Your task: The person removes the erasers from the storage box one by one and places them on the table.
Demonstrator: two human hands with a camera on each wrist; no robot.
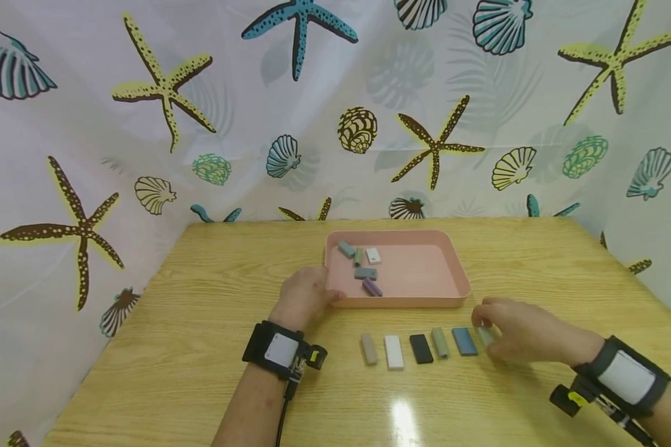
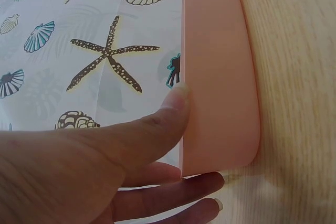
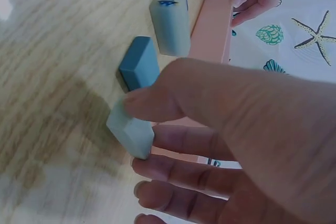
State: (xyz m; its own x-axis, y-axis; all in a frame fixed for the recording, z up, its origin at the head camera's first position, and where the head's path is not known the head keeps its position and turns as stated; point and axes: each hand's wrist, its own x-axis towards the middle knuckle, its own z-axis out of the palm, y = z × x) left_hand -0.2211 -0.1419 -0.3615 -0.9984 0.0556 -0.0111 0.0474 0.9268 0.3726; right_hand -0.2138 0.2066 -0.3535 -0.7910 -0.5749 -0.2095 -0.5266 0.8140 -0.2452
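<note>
My left hand (image 1: 304,295) grips the near left corner of a shallow pink tray (image 1: 402,302), thumb over the rim and fingers at its outer side. Several small blocks lie in the tray's left part, among them a purple block (image 1: 371,287) and a white block (image 1: 373,256). To the right, my right hand (image 1: 522,329) pinches a pale green, eraser-like block (image 3: 131,129) between thumb and fingers, low over the table. This block stands at the right end of a row, beside a blue block (image 1: 465,341).
Further left in the row lie a light green block (image 1: 439,343), a black block (image 1: 421,349), a white block (image 1: 394,352) and a beige block (image 1: 368,349). The wooden table (image 1: 212,347) ends at a shell-patterned cloth (image 1: 335,124) behind it.
</note>
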